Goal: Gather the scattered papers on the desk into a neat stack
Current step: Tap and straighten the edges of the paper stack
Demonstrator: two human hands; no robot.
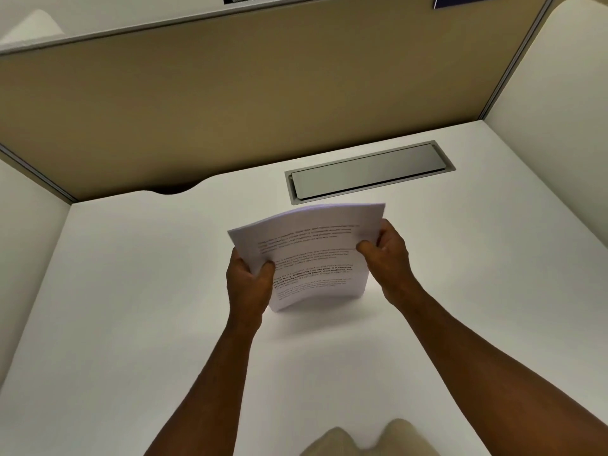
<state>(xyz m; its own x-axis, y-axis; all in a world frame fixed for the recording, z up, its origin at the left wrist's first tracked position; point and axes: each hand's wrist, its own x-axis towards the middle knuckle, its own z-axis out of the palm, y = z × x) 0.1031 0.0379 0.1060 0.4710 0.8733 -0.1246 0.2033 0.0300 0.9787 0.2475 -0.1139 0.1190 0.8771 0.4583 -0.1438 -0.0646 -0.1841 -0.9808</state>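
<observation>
White desk (131,324) inside a cubicle, tan partition (230,103) along the far side, and a grey cable hatch (368,171) set into the surface at far right of center. Nothing else loose on the desk that I can see, so it looks like all the sheets are already collected.

So the papers (312,258) are up in both hands, standing roughly on end near the middle of the desk, just near of the hatch. Bottom edge seems to be at or just above the surface, honestly can't tell if it's touching. Printed text faces the camera and the whole bundle bows a bit.

Left hand (250,281) is closed around the left edge, thumb on the front, fingers wrapped behind. Right hand (385,251) does the same on the right edge, thumb pinching the front, other fingers hidden behind the sheets.

Handling-wise: it's light, floppy, and the sheets slide on each other pretty easily. My guess is a side-edge hold like this one is the right call, loose enough that the sheets can settle when you tap the bottom edge on the desk, but not so loose they fan out. Squeeze too hard and it buckles or creases. Top-left corner looks slightly stepped, so probably still needs a tap or two.
</observation>
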